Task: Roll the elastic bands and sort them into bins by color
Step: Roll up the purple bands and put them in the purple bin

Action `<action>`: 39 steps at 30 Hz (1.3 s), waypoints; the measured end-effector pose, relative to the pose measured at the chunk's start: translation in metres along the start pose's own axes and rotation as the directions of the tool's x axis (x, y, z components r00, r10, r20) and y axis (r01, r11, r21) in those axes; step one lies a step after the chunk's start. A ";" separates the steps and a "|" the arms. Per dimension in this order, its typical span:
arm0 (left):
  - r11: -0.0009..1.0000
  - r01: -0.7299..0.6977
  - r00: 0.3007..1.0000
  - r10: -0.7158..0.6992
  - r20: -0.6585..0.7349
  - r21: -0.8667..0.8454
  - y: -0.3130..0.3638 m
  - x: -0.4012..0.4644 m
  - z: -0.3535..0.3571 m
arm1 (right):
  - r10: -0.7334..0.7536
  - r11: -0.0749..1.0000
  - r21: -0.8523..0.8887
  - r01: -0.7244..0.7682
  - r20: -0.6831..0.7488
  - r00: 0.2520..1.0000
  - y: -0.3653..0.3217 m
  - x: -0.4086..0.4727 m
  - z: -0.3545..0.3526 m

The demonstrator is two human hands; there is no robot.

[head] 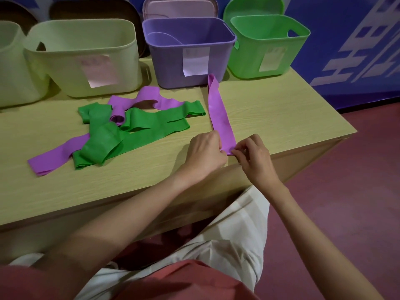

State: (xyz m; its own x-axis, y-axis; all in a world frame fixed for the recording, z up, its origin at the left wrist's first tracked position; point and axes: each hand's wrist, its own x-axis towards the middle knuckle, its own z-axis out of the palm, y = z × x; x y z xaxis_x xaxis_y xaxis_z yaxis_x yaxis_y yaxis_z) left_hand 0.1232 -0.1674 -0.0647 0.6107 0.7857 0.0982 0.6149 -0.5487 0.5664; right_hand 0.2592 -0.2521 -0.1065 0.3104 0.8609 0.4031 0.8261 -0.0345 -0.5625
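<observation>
A purple elastic band (pixel 217 109) lies stretched flat on the table, running from the purple bin (pixel 190 53) toward me. My left hand (pixel 205 152) and my right hand (pixel 253 156) pinch its near end at the table's front edge, fingers curled on the two corners. To the left lies a tangled heap of green bands (pixel 129 128) and purple bands (pixel 142 99); one purple strip (pixel 56 156) sticks out at the lower left. A green bin (pixel 268 46) stands right of the purple one.
Two pale yellow-green bins (pixel 84 59) stand at the back left. Lids lean behind the bins against a blue wall. The wooden table (pixel 281 113) ends just right of the stretched band, above a red floor.
</observation>
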 end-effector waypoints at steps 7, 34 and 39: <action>0.990 -0.119 0.991 0.114 -0.069 -0.073 -0.010 -0.002 0.009 | -0.064 0.997 -0.044 0.064 -0.014 0.998 -0.002 0.002 -0.005; 0.823 -0.509 0.846 0.533 -0.032 0.252 -0.034 -0.007 0.012 | -0.059 0.995 -0.093 0.041 -0.193 0.979 -0.006 -0.003 0.017; 0.817 -0.492 0.844 0.533 -0.068 0.301 -0.037 -0.009 0.010 | -0.026 0.996 -0.086 0.009 -0.198 0.980 -0.008 -0.002 0.018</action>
State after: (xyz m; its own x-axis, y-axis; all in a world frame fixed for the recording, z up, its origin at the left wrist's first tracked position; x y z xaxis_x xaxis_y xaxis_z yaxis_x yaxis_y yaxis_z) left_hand 0.0998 -0.1572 -0.0949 0.8091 0.3899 0.4398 0.3521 -0.9207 0.1685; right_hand 0.2435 -0.2444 -0.1158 0.3755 0.7442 0.5524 0.8662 -0.0699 -0.4948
